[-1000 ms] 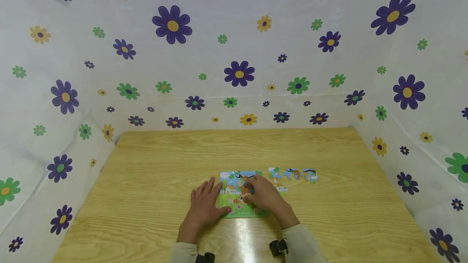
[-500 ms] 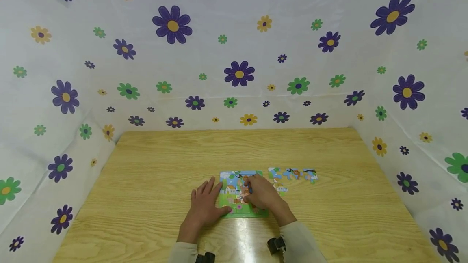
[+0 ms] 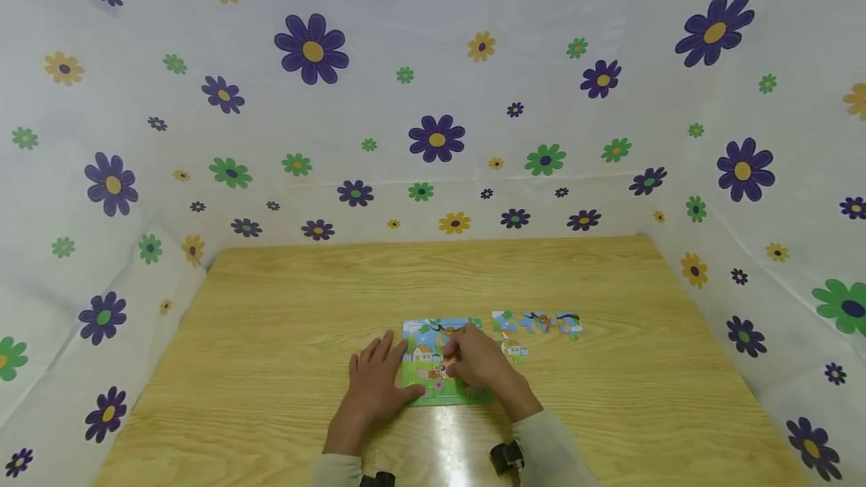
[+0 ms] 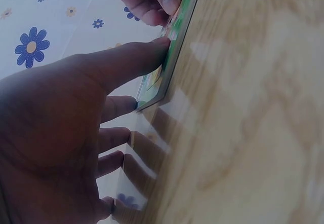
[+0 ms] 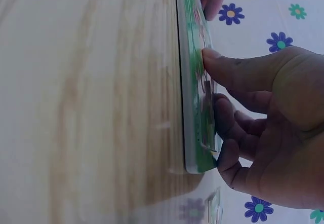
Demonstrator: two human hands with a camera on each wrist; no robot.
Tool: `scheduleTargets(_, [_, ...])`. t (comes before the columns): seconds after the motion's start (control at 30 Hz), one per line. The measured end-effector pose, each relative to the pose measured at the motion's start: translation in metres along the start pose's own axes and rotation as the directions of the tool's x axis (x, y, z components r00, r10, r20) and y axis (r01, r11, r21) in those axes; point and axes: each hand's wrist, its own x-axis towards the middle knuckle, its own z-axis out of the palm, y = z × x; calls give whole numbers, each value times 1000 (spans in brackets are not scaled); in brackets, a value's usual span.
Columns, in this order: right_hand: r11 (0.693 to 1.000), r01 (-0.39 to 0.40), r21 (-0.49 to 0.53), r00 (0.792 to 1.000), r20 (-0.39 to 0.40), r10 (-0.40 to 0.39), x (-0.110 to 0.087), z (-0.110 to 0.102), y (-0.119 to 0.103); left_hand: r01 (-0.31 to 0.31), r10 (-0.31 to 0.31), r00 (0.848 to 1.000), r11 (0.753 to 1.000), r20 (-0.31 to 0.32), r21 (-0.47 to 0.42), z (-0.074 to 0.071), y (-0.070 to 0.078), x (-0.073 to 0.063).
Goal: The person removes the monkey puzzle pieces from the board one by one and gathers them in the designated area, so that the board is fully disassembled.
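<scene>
A cartoon jigsaw puzzle in a green-edged tray (image 3: 443, 400) lies flat on the table. My left hand (image 3: 375, 382) is spread at its left side, thumb on the lower left corner of the tray and fingertips along the left edge. In the left wrist view these fingers look nearly straight. My right hand (image 3: 479, 358) bends over the picture's right half. Thumb and curled fingers pinch a puzzle piece (image 5: 208, 89) at the tray's surface in the right wrist view. That hand covers much of the piece and the area around it.
Several loose puzzle pieces (image 3: 539, 322) lie right of the tray, behind my right hand; a piece with a house (image 3: 514, 349) is among them. The wooden table (image 3: 271, 307) is bounded by a flowered white cloth (image 3: 379, 111) at the back and both sides.
The head view has shifted slightly. Both hands stay almost in place; the right hand and wrist make only small adjustments over the same part of the puzzle.
</scene>
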Motion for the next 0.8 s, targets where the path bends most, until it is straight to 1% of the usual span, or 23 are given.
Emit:
scheduleTargets(0.13, [1000,28,3,999,-22,-28,1,1,-1,-10,10,1000,1000,-4,-16,-2,1,-1])
scheduleTargets(0.27, [999,46,19,999,-26,-46,1,3,-1,-12,12,1000,1000,-4,-17,-3,2,-2])
scheduleTargets(0.43, [999,31,35,999,-22,-31,3,3,-2,-23,22,1000,1000,-14,-17,-2,1,-2])
scheduleTargets(0.5, [999,21,30,1000,-21,-20,4,2,-3,-25,25,1000,999,-17,-19,-2,0,-2])
scheduleTargets(0.67, [1000,23,-13,1000,-15,-23,4,1,-4,-26,26,999,1000,-19,-8,-1,0,-2])
scheduleTargets(0.8, [1000,15,-11,1000,-25,-16,2,1,-4,-34,34,999,999,-21,-10,-1,-1,-2])
